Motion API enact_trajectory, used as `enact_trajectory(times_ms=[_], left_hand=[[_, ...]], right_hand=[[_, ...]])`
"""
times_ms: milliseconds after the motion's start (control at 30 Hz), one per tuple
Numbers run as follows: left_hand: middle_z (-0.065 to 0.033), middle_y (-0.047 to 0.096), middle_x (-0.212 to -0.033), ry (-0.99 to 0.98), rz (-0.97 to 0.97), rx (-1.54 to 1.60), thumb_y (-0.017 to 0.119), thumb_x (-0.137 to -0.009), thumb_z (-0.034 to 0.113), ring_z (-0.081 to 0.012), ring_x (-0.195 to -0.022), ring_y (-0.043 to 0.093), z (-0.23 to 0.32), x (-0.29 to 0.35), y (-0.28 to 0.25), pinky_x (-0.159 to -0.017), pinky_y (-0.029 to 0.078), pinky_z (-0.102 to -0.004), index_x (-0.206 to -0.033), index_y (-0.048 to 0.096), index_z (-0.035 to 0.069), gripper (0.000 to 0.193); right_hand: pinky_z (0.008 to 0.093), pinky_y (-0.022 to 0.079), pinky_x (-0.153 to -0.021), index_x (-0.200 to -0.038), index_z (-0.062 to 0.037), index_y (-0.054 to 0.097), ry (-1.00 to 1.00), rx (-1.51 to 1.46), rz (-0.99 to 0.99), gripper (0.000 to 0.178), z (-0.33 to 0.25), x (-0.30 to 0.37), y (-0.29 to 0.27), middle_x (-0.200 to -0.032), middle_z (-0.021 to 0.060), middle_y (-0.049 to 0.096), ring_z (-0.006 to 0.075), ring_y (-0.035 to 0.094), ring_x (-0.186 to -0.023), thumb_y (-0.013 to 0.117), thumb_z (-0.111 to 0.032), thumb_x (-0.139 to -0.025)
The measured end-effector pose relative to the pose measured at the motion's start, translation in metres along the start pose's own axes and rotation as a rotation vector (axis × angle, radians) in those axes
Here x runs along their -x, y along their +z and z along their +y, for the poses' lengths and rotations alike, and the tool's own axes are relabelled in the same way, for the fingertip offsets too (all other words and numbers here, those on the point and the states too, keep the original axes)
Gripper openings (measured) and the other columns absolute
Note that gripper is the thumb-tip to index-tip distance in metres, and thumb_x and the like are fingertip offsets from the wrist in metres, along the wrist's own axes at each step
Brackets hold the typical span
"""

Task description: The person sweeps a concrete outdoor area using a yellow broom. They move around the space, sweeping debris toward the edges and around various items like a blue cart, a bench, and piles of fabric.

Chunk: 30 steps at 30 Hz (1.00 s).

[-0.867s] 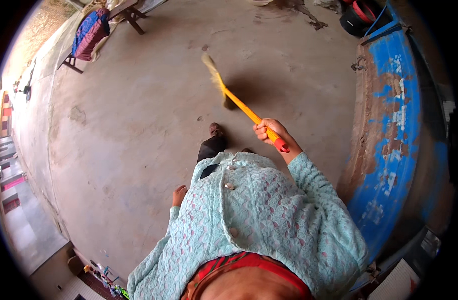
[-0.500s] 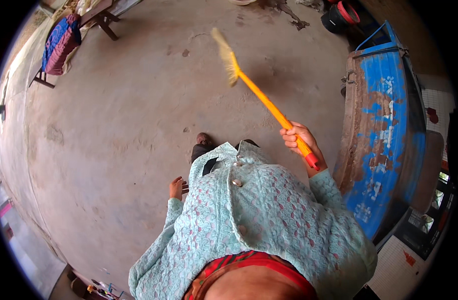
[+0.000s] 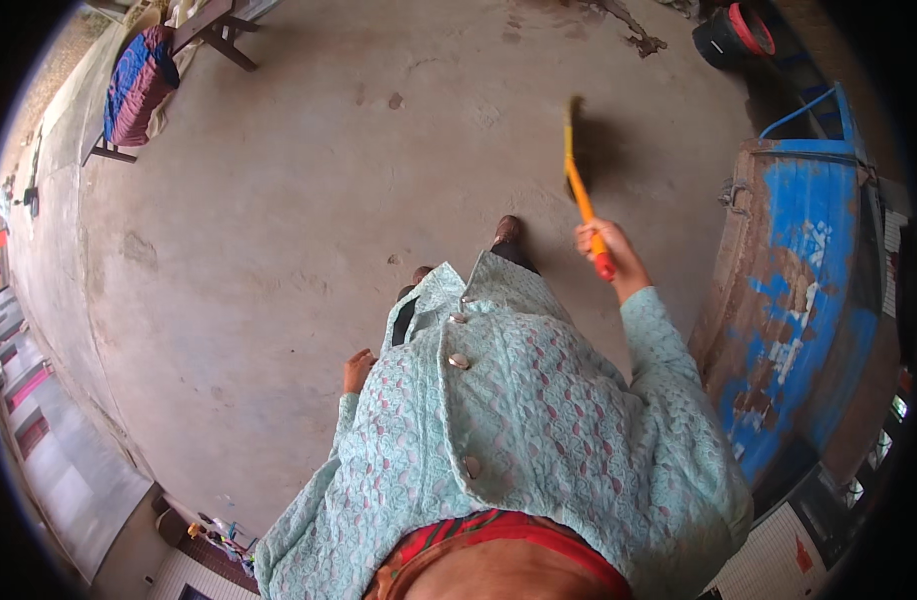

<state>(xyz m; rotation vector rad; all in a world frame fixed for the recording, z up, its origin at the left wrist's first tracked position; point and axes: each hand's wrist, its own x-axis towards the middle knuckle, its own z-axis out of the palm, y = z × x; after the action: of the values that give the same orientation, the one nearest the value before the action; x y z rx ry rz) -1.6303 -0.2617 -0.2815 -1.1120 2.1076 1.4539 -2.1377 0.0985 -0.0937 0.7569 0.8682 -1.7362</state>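
In front of me on the right, my right hand (image 3: 612, 247) is closed round the lower handle of a long-handled brush (image 3: 581, 190). The handle is orange with a red end, and the yellow brush head points away from me. The bristle side is blurred, and I cannot tell whether it touches the floor. My left hand (image 3: 358, 371) hangs beside my light green coat (image 3: 519, 390). Nothing shows in it; its fingers are loosely bent and partly hidden by the coat.
A rusty blue metal cart body (image 3: 794, 290) stands along the right side. A black bucket with a red rim (image 3: 734, 38) is at the far right. At the far left is a bench (image 3: 219, 35) near a blue and maroon cloth bundle (image 3: 141, 85). Bare concrete floor (image 3: 239, 220) spreads ahead.
The brush has swung rightward and farther away, turning from a leftward slant to nearly straight ahead. My right hand moved slightly away from me. One foot has stepped forward.
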Motion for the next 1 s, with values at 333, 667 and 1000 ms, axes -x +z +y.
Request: enact_trajectory(times_ms=[333,667,1000], left_hand=[[-0.0106,0.053,-0.083,-0.418,0.069,0.559,0.046,-0.079,0.018,-0.0205,-0.064,0.055,0.199,-0.017,-0.014,-0.052,0.048,-0.0323,-0.114,0.041,0.0,0.04],[-0.009,0.053,-0.081,-0.463,0.074,0.579,0.048,-0.078,0.019,-0.0201,-0.063,0.055,0.222,-0.03,-0.001,-0.051,0.048,-0.0318,-0.114,0.042,0.001,0.041],[-0.0088,0.054,-0.079,-0.458,0.127,0.522,0.047,-0.078,0.016,-0.0195,-0.061,0.056,0.251,-0.027,0.002,-0.049,0.047,-0.0308,-0.113,0.043,0.0,0.039]], right_hand=[[0.0188,0.034,-0.037,-0.085,-0.0003,0.039,0.278,0.013,-0.402,0.017,0.006,-0.034,0.052,-0.064,0.003,0.04,0.0055,0.037,-0.044,0.043,0.001,-0.069],[0.0195,0.038,-0.039,-0.113,-0.0044,0.035,-0.174,0.146,-0.201,0.049,-0.053,0.055,0.031,-0.073,0.0055,0.045,0.006,0.041,-0.046,0.049,-0.002,-0.066],[0.0181,0.035,-0.038,-0.078,-0.0048,0.042,-0.393,0.331,0.247,0.008,-0.171,0.016,-0.054,-0.055,-0.0001,0.042,0.0068,0.04,-0.042,0.044,-0.005,-0.07]])
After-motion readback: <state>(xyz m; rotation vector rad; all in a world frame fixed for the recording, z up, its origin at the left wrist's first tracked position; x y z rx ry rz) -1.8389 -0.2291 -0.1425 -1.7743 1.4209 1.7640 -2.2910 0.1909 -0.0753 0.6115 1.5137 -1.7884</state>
